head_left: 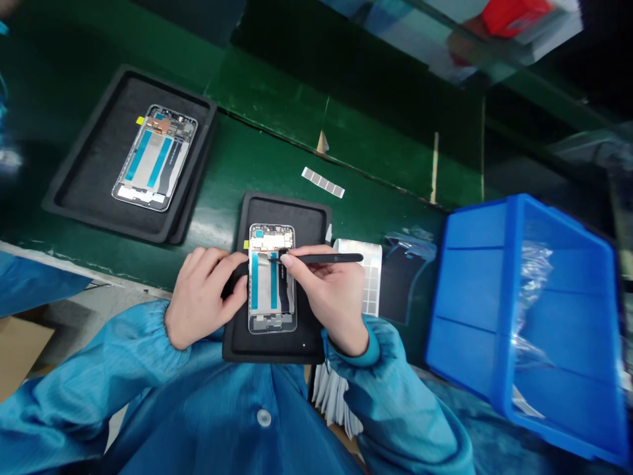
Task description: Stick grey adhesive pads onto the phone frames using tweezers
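An opened phone [264, 284] with its inner parts exposed lies in a black foam tray [309, 330] in front of me. Black tweezers [336, 258] are pinched in my right hand [339, 297], their tip over the upper part of the phone's silver battery area, between its blue strips. My left hand [205, 293] rests at the tray's left side, thumb and forefinger apart, fingertips against or very near the phone's left edge. A small yellow tab [246, 245] sticks out there. Whether the tweezers' tip grips anything is too small to tell.
Another opened phone [154, 158] lies in stacked black trays [89, 178] at the left. A strip of grey labels [323, 182] lies beyond my tray; a label sheet [372, 277] is partly behind my right hand. A blue bin [469, 297] with clear plastic stands right.
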Available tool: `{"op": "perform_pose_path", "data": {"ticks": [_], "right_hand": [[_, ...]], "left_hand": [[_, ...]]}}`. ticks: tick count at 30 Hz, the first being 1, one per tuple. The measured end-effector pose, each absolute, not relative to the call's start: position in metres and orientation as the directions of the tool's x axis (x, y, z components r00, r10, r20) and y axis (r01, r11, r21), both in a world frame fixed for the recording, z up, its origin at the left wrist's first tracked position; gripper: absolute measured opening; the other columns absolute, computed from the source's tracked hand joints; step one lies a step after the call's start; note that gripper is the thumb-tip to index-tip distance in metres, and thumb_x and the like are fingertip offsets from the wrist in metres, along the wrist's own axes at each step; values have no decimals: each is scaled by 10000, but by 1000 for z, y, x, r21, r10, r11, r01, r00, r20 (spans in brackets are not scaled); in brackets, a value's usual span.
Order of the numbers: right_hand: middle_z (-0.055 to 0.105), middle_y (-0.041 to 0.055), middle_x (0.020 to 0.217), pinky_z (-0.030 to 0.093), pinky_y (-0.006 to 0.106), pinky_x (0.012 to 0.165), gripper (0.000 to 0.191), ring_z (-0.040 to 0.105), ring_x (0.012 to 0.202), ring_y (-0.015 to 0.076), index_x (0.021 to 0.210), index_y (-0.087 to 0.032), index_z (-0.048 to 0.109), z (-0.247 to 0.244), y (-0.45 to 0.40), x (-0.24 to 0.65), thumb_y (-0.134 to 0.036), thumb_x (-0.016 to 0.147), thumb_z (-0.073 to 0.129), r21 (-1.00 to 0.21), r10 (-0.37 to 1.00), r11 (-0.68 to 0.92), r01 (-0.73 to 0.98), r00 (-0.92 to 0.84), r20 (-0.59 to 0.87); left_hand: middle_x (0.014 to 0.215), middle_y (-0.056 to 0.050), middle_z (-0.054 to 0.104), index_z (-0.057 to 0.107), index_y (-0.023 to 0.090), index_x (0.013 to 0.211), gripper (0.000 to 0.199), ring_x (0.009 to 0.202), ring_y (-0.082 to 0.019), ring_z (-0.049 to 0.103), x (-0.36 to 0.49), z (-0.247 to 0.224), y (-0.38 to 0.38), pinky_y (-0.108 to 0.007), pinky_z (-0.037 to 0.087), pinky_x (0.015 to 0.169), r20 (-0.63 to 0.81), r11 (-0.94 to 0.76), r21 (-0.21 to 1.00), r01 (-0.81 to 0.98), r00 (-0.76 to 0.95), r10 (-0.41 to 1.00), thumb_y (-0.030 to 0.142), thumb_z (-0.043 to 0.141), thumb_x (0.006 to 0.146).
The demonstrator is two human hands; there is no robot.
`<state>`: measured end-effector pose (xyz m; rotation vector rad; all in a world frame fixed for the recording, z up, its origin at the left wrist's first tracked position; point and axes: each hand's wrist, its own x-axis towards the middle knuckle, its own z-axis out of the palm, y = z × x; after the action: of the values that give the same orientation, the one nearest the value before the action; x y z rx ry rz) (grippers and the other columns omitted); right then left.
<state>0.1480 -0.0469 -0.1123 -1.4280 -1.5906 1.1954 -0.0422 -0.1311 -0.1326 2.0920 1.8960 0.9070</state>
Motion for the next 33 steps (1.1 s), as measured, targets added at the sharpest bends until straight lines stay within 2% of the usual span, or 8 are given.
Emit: {"op": "perform_pose_path", "data": {"ticks": [11,14,20,33], "right_hand": [[778,30,828,597,278,614,127,723,694,169,828,-206,769,-113,-47,149,-309,775,822,-928,981,-15,373,-176,-86],[778,30,833,598,280,618,126,723,700,168,829,-206,767,-112,-47,149,-307,777,821,-925,980,-5,380,-183,-81],[780,38,834,610,298,630,136,731,715,184,826,-203,762,-111,-47,148,-318,778,817,-931,980,-18,365,-178,-88],[779,38,830,606,290,625,139,731,713,181,822,-203,766,-111,-47,148,-328,784,813,-926,981,-3,377,-180,-76]], "left_hand": [[937,-71,647,616,184,1138,232,825,-238,547,-42,-130,-131,-401,490,747,303,-159,487,859,5,953,234,585,913],[972,-69,651,597,202,1166,240,855,-241,560,-42,-129,-132,-403,494,757,262,-143,484,863,13,965,236,558,932],[950,-77,654,612,181,1148,246,846,-240,549,-43,-133,-132,-403,484,771,309,-168,494,853,8,951,240,590,910],[952,-85,657,632,162,1137,241,851,-240,540,-43,-133,-132,-398,472,781,305,-170,494,852,14,952,230,596,908]]}}
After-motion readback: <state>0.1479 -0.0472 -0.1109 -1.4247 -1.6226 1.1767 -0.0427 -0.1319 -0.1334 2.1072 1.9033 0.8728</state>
